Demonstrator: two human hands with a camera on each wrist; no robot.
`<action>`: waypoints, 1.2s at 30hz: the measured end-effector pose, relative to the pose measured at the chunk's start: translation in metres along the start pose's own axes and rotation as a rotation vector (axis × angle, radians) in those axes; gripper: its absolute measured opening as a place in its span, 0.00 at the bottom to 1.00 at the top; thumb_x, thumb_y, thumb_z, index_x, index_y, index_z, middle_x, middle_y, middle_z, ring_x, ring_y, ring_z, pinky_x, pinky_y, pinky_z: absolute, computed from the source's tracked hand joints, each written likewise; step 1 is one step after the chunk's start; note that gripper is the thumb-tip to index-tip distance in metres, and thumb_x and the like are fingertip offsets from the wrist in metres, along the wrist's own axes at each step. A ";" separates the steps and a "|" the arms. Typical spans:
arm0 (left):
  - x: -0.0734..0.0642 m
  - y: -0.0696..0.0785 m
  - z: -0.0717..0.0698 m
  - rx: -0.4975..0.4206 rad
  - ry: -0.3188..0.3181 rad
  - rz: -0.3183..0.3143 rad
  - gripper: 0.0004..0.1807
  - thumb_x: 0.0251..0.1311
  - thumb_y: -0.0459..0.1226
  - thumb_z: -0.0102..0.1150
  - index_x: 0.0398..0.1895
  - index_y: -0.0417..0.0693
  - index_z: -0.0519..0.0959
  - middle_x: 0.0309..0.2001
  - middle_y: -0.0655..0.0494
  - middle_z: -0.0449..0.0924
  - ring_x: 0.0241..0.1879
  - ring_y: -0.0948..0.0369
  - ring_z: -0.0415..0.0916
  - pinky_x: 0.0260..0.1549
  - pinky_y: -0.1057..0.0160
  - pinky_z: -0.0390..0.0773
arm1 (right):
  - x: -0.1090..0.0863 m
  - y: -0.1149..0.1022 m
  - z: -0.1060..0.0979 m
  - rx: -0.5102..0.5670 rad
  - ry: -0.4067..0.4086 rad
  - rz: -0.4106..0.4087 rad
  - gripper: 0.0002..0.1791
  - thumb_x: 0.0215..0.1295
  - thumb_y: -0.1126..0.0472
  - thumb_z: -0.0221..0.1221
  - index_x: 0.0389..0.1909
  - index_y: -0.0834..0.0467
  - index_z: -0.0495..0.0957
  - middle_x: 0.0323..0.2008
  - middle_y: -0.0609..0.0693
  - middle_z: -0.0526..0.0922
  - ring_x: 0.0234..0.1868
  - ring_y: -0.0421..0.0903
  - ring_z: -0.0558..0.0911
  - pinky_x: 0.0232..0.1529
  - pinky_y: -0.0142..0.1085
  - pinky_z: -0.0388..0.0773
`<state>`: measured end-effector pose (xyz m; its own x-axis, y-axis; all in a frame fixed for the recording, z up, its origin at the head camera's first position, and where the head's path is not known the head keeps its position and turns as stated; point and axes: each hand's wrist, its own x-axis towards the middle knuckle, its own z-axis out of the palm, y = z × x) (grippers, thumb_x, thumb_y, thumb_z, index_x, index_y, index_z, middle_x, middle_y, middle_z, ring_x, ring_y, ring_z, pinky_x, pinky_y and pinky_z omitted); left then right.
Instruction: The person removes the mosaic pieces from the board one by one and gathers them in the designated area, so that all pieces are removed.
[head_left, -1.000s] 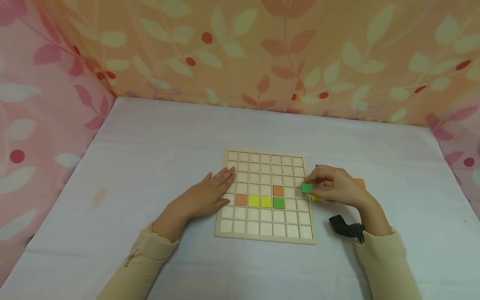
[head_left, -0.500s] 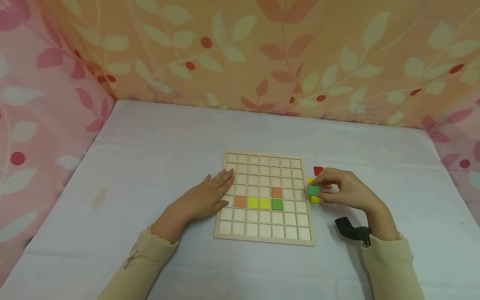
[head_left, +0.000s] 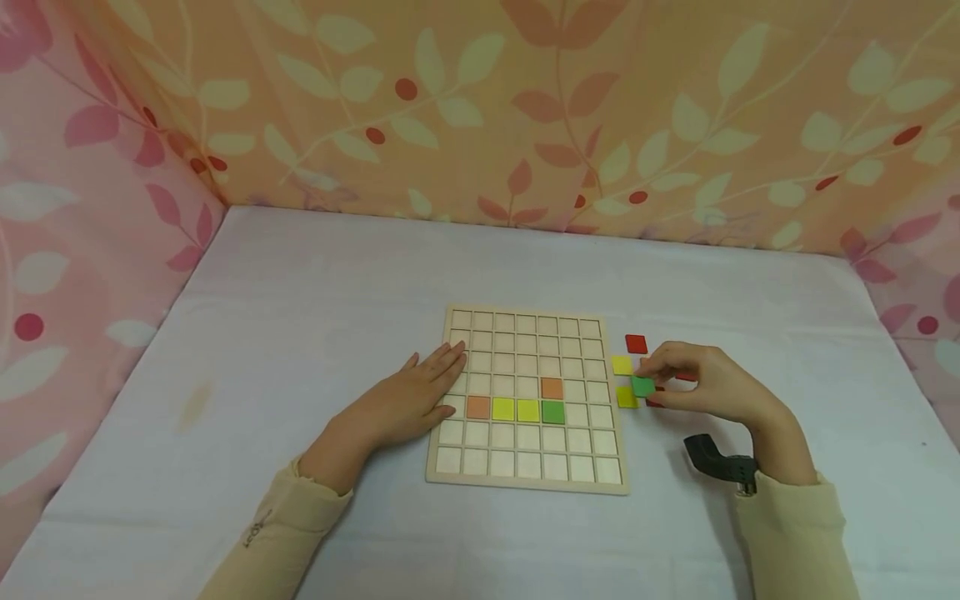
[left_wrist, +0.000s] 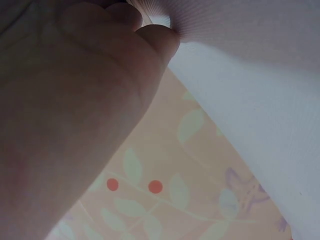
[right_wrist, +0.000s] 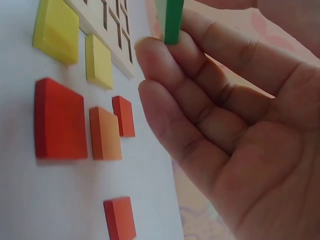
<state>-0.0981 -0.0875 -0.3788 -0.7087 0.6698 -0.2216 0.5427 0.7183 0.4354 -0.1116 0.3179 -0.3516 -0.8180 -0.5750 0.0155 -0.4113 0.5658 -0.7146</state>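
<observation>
The wooden grid board [head_left: 527, 485] lies flat on the table. One row of it holds an orange tile [head_left: 477, 407], two yellow tiles [head_left: 516, 410] and a green tile [head_left: 552, 412]; another orange tile [head_left: 552, 388] sits just above the green one. My left hand [head_left: 405, 404] rests with extended fingers on the board's left edge. Thumb and fingers of my right hand [head_left: 708, 383] pinch a loose green tile [head_left: 642, 386], right of the board and above the loose tiles. In the right wrist view that green tile [right_wrist: 173, 22] is raised off the table, seen edge-on at the fingertips.
Loose yellow tiles [right_wrist: 99, 62], red tiles [right_wrist: 60, 120] and an orange tile [right_wrist: 105, 134] lie on the white cloth beside the board's right edge. A black wrist device [head_left: 720, 461] juts from the right sleeve. Patterned fabric walls [head_left: 465, 125] border the table.
My right hand has moved right with the green tile, from the board's right edge to over the loose tiles, uncovering red and yellow ones. The left hand stays on the board.
</observation>
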 end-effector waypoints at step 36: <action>0.000 -0.003 0.003 -0.003 0.014 -0.001 0.37 0.68 0.41 0.50 0.73 0.37 0.47 0.75 0.47 0.38 0.73 0.52 0.36 0.67 0.43 0.44 | -0.031 0.013 -0.023 -0.061 0.013 0.220 0.12 0.54 0.63 0.68 0.40 0.50 0.83 0.40 0.45 0.81 0.41 0.34 0.78 0.43 0.20 0.70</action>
<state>-0.0985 -0.0887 -0.3828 -0.7158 0.6661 -0.2099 0.5403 0.7186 0.4379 -0.1014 0.3568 -0.3452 -0.8958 -0.4260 -0.1265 -0.2455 0.7117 -0.6582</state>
